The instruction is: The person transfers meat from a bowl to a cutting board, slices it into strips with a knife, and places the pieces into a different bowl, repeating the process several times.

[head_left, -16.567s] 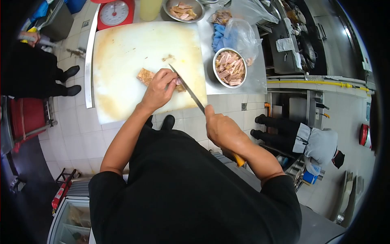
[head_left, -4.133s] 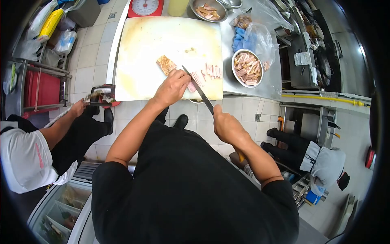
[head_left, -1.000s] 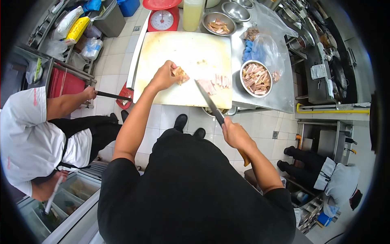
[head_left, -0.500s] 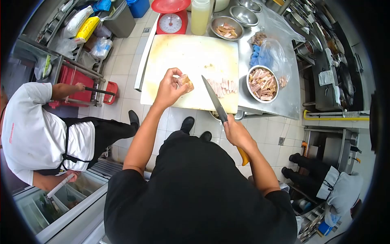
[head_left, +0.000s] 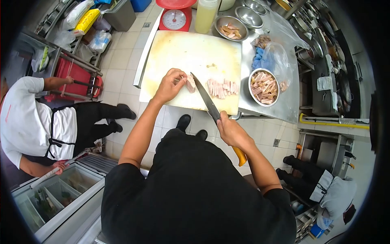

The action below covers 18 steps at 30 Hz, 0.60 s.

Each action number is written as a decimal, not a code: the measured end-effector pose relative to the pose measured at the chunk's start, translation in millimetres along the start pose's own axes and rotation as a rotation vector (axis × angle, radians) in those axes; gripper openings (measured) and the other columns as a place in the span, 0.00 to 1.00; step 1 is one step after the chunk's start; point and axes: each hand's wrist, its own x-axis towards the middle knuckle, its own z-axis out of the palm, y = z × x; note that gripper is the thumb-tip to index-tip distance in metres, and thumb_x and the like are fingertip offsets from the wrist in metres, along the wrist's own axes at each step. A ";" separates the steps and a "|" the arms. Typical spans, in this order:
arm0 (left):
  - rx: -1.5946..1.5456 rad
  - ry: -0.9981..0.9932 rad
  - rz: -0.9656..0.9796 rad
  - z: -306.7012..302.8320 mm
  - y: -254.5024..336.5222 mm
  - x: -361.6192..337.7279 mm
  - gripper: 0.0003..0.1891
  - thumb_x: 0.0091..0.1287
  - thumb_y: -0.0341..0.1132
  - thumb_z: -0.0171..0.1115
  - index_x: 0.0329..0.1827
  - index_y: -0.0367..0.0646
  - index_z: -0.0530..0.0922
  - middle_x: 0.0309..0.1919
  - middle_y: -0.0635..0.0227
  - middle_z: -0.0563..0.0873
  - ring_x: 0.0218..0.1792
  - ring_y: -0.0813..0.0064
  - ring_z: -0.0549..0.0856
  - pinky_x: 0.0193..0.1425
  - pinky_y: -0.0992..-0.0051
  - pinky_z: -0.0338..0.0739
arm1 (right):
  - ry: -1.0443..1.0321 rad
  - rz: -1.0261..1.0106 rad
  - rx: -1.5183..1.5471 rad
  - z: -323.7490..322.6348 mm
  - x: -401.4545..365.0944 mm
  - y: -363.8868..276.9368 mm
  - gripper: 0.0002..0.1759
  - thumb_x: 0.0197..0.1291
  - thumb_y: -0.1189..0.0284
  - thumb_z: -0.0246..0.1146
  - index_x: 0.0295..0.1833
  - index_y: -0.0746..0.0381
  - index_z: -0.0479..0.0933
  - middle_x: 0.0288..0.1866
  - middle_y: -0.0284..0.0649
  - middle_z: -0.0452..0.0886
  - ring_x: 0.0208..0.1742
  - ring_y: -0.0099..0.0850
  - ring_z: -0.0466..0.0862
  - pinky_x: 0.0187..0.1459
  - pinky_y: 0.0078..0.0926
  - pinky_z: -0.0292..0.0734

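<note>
At the board [head_left: 178,53], left hand [head_left: 168,85] pinches meat [head_left: 191,85]; right hand [head_left: 233,131] grips knife [head_left: 208,99]. Meat: probably light, soft, slippery; hold side opposite knife.

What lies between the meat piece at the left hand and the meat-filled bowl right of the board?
The head view shows first the knife blade, then a row of cut meat strips on the cutting board.

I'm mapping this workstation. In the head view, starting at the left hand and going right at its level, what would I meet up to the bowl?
Left hand → piece of meat → knife → sliced meat strips → steel bowl of more strips.
</note>
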 end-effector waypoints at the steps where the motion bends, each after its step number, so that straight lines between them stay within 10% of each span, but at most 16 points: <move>1: -0.030 -0.014 0.006 -1.7 0.8 -0.1 0.07 0.71 0.31 0.65 0.47 0.37 0.82 0.47 0.64 0.81 0.44 0.76 0.84 0.44 0.75 0.82 | -0.003 0.003 -0.005 -2.0 -1.7 -2.6 0.14 0.76 0.69 0.47 0.49 0.71 0.62 0.30 0.70 0.80 0.35 0.67 0.81 0.42 0.60 0.73; 18: 0.006 -0.068 0.128 -3.7 -1.1 -1.0 0.06 0.72 0.27 0.60 0.49 0.37 0.80 0.43 0.62 0.79 0.41 0.68 0.82 0.47 0.71 0.78 | 0.057 -0.034 -0.272 -10.8 -22.0 -50.1 0.06 0.64 0.80 0.50 0.44 0.72 0.62 0.23 0.66 0.79 0.27 0.65 0.81 0.33 0.60 0.76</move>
